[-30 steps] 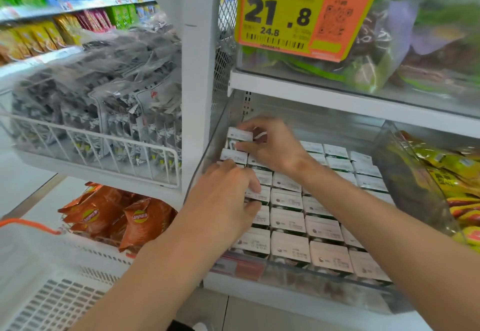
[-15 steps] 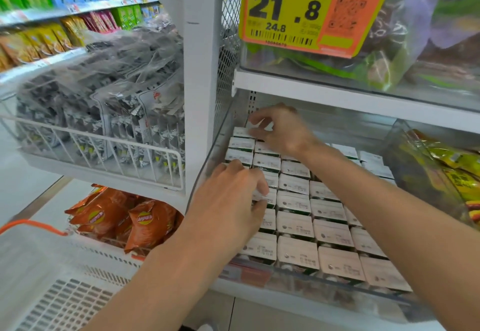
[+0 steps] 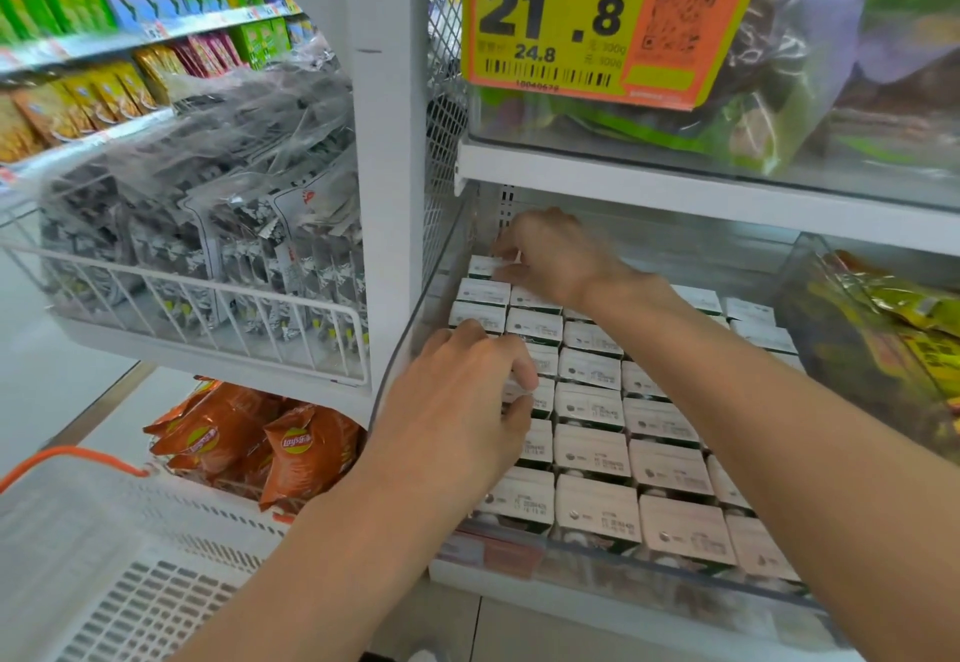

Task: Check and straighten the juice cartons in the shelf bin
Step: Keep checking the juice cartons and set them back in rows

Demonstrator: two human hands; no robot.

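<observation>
Pinching the rear-left carton (image 3: 483,266), right fingers (image 3: 511,247); left fingers (image 3: 514,357) curled on left-column cartons (image 3: 478,316).

White-topped, green-sided juice cartons (image 3: 589,404) are standing upright in tight rows, filling the clear plastic shelf bin (image 3: 675,570). Their printed tops are facing up and mostly lining up evenly.
</observation>
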